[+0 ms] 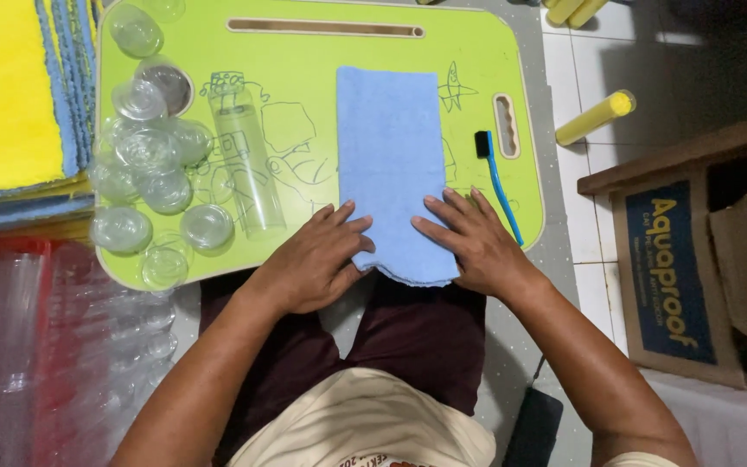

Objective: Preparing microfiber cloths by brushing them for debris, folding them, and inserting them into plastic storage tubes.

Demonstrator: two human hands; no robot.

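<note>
A folded light blue cloth (388,156) lies lengthwise on a lime green lap tray (322,52) with line drawings on it. My left hand (317,259) rests flat on the cloth's near left corner, fingers spread. On the near right corner, my right hand (469,242) presses down the same way. Neither hand grips anything. A blue toothbrush (499,186) with a black head lies just right of the cloth. Left of the cloth lies a clear plastic tube (248,173), and beside it several clear round lids (144,151).
A stack of yellow and blue cloths (10,95) sits at the far left. Clear plastic packaging (36,346) fills the near left. A rolled yellow cloth (596,117) lies on the white tiled floor at right, beside a cardboard box (672,277).
</note>
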